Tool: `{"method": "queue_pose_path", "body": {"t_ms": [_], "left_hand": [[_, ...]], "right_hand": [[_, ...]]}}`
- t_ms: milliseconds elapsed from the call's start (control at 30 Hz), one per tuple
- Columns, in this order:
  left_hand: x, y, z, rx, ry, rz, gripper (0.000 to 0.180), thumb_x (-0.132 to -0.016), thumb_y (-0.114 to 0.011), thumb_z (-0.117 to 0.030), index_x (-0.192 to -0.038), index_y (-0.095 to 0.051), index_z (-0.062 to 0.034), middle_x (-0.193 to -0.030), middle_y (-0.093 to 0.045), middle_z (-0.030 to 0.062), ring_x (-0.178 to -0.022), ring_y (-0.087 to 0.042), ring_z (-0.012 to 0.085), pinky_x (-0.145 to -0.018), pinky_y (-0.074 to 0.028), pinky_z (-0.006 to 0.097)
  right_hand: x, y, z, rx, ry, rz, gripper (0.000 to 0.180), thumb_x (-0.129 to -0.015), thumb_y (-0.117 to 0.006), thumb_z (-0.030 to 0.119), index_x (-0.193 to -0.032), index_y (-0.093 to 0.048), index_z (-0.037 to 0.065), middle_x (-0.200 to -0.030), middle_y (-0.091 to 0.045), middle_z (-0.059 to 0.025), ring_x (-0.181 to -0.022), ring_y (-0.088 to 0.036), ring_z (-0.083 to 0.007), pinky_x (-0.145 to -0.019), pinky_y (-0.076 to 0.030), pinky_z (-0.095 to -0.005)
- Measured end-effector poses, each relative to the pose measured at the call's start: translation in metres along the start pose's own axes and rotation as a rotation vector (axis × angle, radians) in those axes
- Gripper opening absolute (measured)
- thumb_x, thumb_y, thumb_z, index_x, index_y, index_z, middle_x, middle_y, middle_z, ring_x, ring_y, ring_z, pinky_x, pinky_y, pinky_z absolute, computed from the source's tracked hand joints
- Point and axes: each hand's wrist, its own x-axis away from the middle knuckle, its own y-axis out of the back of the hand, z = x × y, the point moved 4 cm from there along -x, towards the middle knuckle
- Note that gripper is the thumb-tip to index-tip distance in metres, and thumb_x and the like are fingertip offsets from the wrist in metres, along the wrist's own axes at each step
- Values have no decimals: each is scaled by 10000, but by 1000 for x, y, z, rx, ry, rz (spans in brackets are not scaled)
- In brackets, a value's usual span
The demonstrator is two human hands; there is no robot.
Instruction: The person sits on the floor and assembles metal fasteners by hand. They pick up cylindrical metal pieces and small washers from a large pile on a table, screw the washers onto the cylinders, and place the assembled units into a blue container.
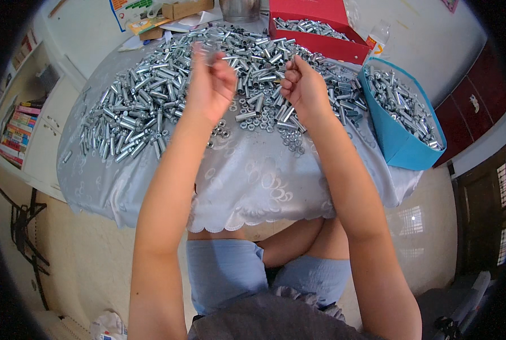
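Observation:
A large heap of silvery metal sleeves (145, 90) covers much of the cloth-topped table. My left hand (210, 88) is raised over the heap; motion smears its fingers, and whether it holds a metal piece is unclear. Opposite it, my right hand (306, 88) is closed, thumb and forefinger pinched together. Whatever sits between those fingertips is too small to make out. Between and below my hands lie many small metal nuts (258, 123), loose on the cloth near the heap's front edge. The two hands are apart from each other.
At the right edge stands a teal fabric bin (397, 147) full of metal pieces. A red box (321, 46) behind the heap holds more. Near it are a plastic bottle (378, 37) and a metal container (240, 11). The silvery tablecloth (247, 181) hangs over my lap.

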Motion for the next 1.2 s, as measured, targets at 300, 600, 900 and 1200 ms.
{"method": "queue_pose_path", "body": {"t_ms": [300, 600, 900, 1200], "left_hand": [[2, 7, -9, -166, -164, -210, 640, -853, -374, -534, -984, -508, 78, -638, -442, 26, -562, -410, 121, -543, -402, 240], [9, -10, 4, -1737, -414, -112, 302, -714, -667, -341, -782, -614, -52, -618, -525, 2, -567, -487, 105, -536, -399, 239], [18, -6, 24, -1972, -5, 126, 335, -687, -707, -205, -951, -570, -51, -715, -553, 42, -611, -521, 121, -570, -421, 256], [15, -4, 25, -1979, -45, 112, 272, -750, -642, -147, -986, -575, -31, -713, -588, 66, -625, -538, 135, -589, -430, 276]], "right_hand": [[-1, 5, -3, 28, -26, -32, 249, -900, -418, 277, -756, -472, 81, -545, -380, 29, -505, -391, -103, -474, -315, -243], [3, -1, -5, 151, -26, -29, 220, -885, -441, 236, -759, -485, 62, -555, -408, 22, -506, -408, -98, -475, -325, -237], [0, 1, -4, 107, 7, -23, 207, -877, -453, 213, -764, -494, 45, -562, -417, 18, -491, -405, -98, -460, -328, -238], [0, 1, -2, 127, 3, -28, 207, -873, -458, 206, -751, -500, 44, -558, -422, 15, -482, -410, -96, -457, -329, -237]]}}
